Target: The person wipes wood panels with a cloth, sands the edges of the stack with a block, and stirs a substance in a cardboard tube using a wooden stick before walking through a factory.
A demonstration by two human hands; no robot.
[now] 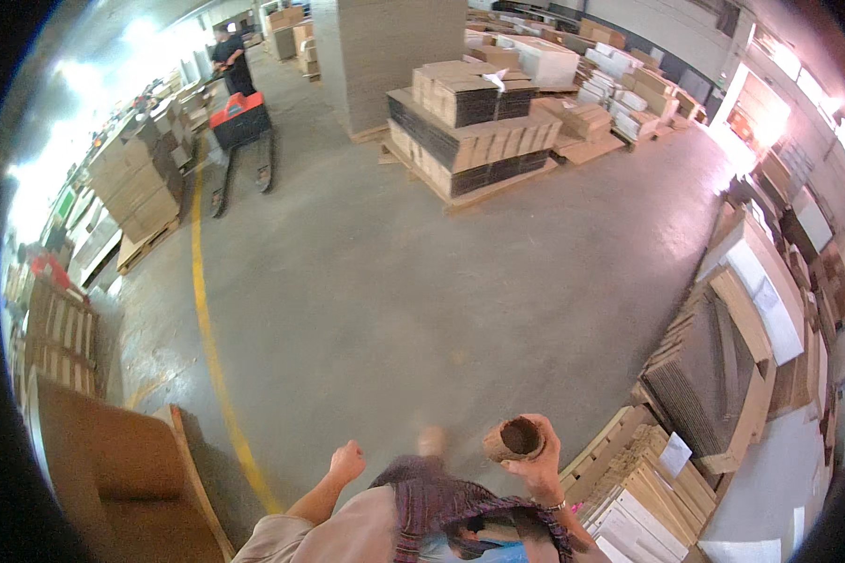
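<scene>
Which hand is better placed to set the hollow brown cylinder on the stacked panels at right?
Probably the right hand: it holds the hollow brown cylinder and is nearer the stacked panels. The left hand is farther from both.

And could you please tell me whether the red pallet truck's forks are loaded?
Unloaded: both dark forks show bare, with grey floor between them.
</scene>
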